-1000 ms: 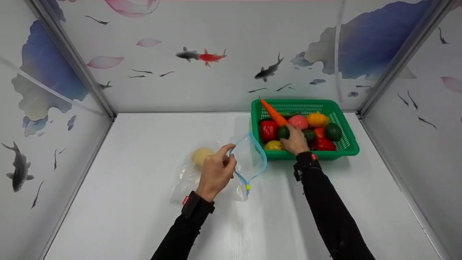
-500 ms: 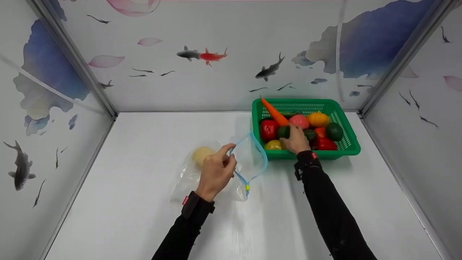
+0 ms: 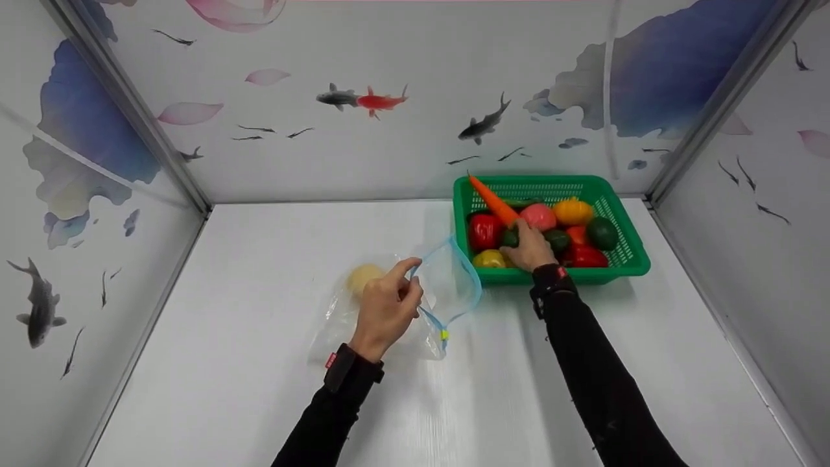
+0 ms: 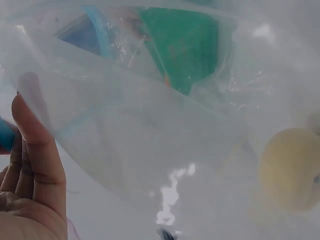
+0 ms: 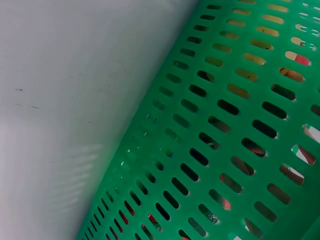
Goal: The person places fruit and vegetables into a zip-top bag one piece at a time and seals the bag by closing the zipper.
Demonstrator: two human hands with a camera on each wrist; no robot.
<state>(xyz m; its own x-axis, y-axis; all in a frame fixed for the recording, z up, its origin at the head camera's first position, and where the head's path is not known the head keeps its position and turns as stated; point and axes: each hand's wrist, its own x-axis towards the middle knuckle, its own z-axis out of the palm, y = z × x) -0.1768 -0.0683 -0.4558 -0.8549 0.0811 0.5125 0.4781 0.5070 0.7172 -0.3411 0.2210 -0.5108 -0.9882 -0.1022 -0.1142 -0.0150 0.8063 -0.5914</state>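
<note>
A clear plastic bag [image 3: 337,331] with a light-blue drawstring rim [image 3: 478,285] and a yellow toggle [image 3: 444,335] lies on the white table. Inside it rests a pale yellow, round fruit or vegetable [image 3: 363,279], seen through the film in the left wrist view too. My left hand [image 3: 384,311] pinches the rim between thumb and fingers, and the bag's mouth gapes toward the basket. Over the front of the green basket [image 3: 639,263], my right hand [image 3: 530,248] has thumb and fingers about a dark green, rounded vegetable [image 3: 510,238]; its fingertips are partly hidden.
Around the right hand lie a carrot [image 3: 493,200] leaning over the basket's back rim, a red pepper [image 3: 485,232], a yellow piece [image 3: 490,259], a pink fruit [image 3: 539,216], a small pumpkin [image 3: 573,211] and another dark green piece [image 3: 602,233]. Printed walls [image 3: 415,155] stand behind and at both sides.
My right hand has shifted very slightly within the basket, its fingers a bit lower over the dark green vegetable. The left hand and the bag stay almost where they were.
</note>
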